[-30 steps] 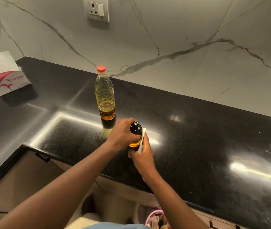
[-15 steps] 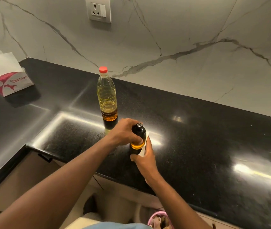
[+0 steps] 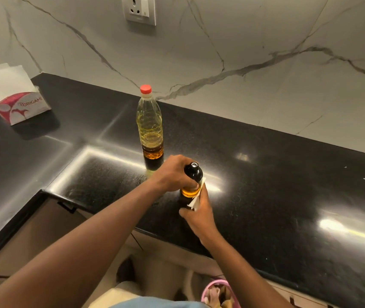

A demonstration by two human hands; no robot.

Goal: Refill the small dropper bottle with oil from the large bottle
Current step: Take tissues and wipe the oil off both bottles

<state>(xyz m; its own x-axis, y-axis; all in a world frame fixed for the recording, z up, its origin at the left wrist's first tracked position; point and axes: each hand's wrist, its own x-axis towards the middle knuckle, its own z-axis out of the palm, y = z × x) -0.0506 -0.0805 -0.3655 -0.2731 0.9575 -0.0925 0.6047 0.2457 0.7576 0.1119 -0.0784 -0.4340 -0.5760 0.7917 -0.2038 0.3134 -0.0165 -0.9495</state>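
The small dropper bottle stands on the black counter, with a black top and amber oil showing in its middle. My left hand wraps its upper part from the left. My right hand presses a folded white tissue against the bottle's lower right side. Just behind stands the large clear oil bottle, upright, red cap on, oil filling its lower part.
A tissue box with white tissue sticking out sits at the far left of the counter. A wall socket is on the marble backsplash. A pink bin stands on the floor below the counter edge.
Both hands stay on the small bottle. My right hand with the tissue has slid slightly down its side; the view shifted a little.
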